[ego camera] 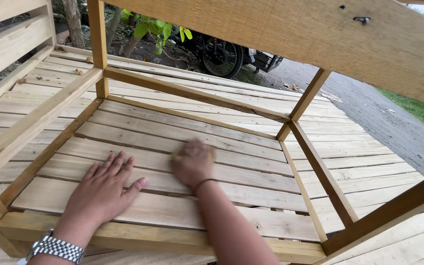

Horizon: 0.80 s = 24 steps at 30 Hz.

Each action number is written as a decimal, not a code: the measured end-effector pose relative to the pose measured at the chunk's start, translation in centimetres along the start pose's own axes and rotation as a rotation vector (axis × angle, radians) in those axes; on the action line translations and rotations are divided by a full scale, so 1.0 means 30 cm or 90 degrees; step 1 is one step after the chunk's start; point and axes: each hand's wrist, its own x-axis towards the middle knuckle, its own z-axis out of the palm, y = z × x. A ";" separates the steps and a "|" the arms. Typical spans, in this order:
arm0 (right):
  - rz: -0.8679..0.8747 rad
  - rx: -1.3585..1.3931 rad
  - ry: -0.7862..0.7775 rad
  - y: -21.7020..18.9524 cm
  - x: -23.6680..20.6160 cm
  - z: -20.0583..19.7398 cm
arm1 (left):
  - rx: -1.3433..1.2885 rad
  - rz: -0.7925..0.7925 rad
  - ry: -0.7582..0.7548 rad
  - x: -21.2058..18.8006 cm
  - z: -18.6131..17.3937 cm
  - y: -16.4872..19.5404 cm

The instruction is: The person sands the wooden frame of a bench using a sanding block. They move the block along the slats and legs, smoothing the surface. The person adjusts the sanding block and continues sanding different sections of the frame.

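My left hand (103, 189) lies flat, fingers spread, on the pale slats of a wooden shelf (182, 132) inside a wooden frame; a metal watch sits on its wrist. To its right, my right hand (192, 162) is blurred and pressed down on the slats, closed over a small tan piece, likely sandpaper (180, 156), mostly hidden under the fingers. A thin dark band circles that wrist.
Darker frame rails (197, 95) and an upright post (97, 44) surround the shelf. A broad plank (320, 44) crosses overhead at the top right. The frame stands on a plank deck (369, 167). A motorbike (222, 56), trees and a road lie beyond.
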 end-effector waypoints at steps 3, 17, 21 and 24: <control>-0.213 -0.047 -0.021 -0.075 0.029 0.021 | -0.026 -0.001 0.007 0.008 -0.003 -0.001; -0.081 -0.024 0.024 0.061 0.075 -0.013 | -0.019 -0.018 -0.004 -0.002 -0.034 0.036; -0.296 0.051 0.054 0.039 0.013 0.035 | 0.000 -0.062 0.004 -0.014 -0.047 0.047; 0.009 -0.033 0.059 0.372 -0.033 -0.026 | 0.001 -0.062 -0.001 -0.016 -0.051 0.055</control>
